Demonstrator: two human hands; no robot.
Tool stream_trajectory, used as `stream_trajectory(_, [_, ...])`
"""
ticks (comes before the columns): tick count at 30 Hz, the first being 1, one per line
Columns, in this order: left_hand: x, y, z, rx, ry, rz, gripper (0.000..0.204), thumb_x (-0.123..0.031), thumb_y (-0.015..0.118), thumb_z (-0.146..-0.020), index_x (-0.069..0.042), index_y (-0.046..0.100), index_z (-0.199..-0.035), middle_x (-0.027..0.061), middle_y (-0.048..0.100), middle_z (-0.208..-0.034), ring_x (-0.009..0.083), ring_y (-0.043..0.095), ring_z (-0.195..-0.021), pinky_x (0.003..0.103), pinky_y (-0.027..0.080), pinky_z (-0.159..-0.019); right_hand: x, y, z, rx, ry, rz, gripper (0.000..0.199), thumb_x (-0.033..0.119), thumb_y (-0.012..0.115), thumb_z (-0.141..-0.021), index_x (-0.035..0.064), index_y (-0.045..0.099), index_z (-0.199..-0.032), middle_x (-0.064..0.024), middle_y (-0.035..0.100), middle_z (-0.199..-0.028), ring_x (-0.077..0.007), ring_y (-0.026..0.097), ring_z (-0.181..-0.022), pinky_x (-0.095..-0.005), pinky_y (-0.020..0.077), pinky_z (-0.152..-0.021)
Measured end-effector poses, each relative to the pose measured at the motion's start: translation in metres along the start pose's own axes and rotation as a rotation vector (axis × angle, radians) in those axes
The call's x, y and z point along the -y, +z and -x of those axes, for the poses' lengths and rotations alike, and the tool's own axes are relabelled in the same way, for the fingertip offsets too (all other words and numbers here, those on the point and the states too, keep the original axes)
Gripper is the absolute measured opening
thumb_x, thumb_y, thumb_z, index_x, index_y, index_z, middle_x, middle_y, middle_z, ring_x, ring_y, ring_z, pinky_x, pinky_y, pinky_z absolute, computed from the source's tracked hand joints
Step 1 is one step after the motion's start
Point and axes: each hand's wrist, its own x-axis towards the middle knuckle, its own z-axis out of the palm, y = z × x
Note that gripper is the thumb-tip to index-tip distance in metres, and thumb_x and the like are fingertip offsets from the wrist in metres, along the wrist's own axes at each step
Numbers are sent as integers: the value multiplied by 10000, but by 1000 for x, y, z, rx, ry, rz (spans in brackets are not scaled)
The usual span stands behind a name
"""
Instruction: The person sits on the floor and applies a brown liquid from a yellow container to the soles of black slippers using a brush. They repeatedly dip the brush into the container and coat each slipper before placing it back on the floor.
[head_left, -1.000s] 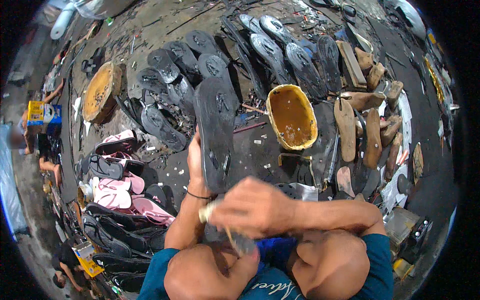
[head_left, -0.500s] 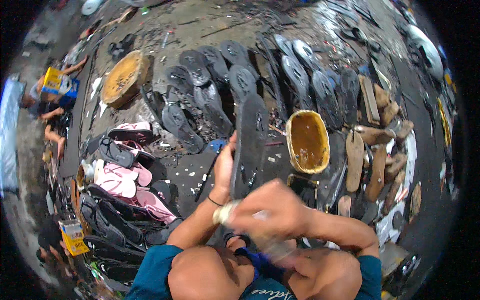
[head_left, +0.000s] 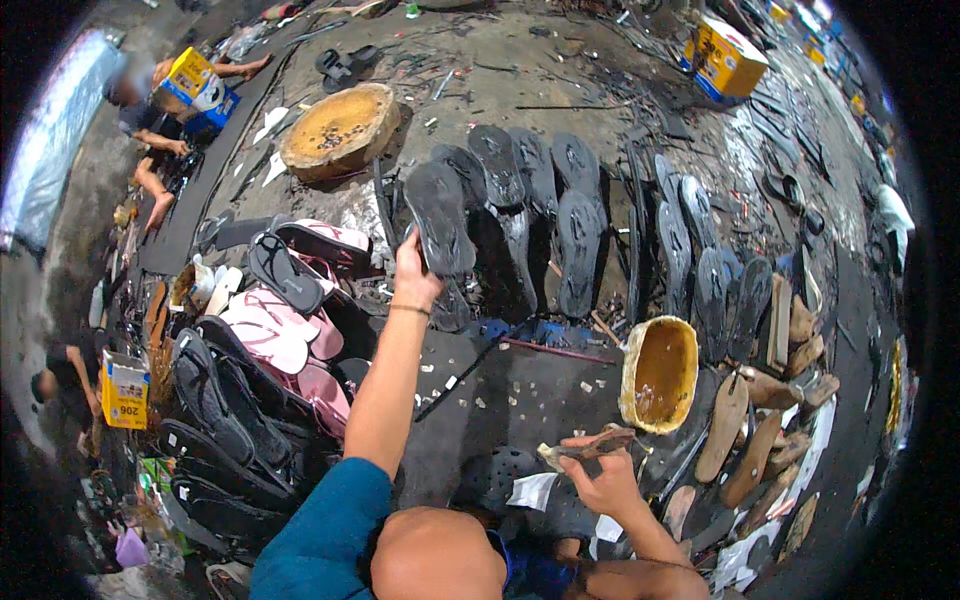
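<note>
Left hand [head_left: 415, 278]: I log fingers closed on the near edge of a black sandal sole [head_left: 440, 215], at the left of the black soles [head_left: 578, 250]. Right hand [head_left: 608, 485]: clenched around a short, pale-tipped tool [head_left: 600, 441], near the yellow-rimmed tub [head_left: 628, 378]. Changed: sole moved outward, hands now well apart.

Matt, rubbery-looking black sole [head_left: 440, 218], glossy amber filling [head_left: 664, 372] inside rough-rimmed oval tub [head_left: 631, 385], smooth wooden foot forms [head_left: 722, 428].

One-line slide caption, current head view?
Left hand holding a black sandal sole, right hand gripping a pale-tipped tool near a yellow-rimmed tub.
</note>
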Motion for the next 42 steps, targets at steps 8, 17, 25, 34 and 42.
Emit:
stream_trajectory(8, [-29, -13, -70, -241, 202, 85, 624, -461, 449, -1043, -13, 365, -1470, 185, 496, -1460, 369, 525, -1297, 516, 444, -1093, -1, -6, 1, -39, 230, -56, 196, 196, 750, -895, 56, 738, -1032, -151, 727, -984, -345, 677, -957, -419, 506, -885])
stream_trajectory(17, [-115, -84, 56, -793, 1125, -1587, 637, -286, 748, -890, 42, 493, -1373, 195, 573, -1331, 314, 552, -1237, 455, 470, -1010, -76, -81, -34, -484, 281, 356, 259, 173, 664, -973, -22, 690, -1143, -149, 700, -1121, -270, 646, -1024, -388, 487, -923])
stream_trajectory(25, [-193, -78, 75, -912, 851, -1964, 500, -171, 716, -757, -20, 590, -1217, 199, 627, -1126, 357, 582, -1089, 467, 445, -982, -73, -101, -13, -411, 393, 696, 297, 216, 723, -907, -31, 678, -1065, -191, 704, -1001, -365, 667, -908, -443, 517, -806])
stream_trajectory(34, [47, -16, 263, 443, 307, -2014, 479, -246, 744, -815, -97, 643, -1259, 163, 627, -968, 367, 627, -906, 436, 539, -810, -55, -100, 33, -107, 675, 565, 375, 412, 693, -888, 48, 671, -975, -215, 702, -860, -436, 681, -846, -506, 542, -733])
stream_trajectory(42, [152, -71, 235, 845, 425, -2204, 627, -524, 625, -940, -114, 575, -1412, 284, 345, -1565, 468, 274, -1474, 613, 202, -1188, -64, -100, 33, 37, 558, 212, 348, 337, 700, -919, 17, 708, -1055, -168, 728, -880, -295, 704, -830, -417, 545, -764])
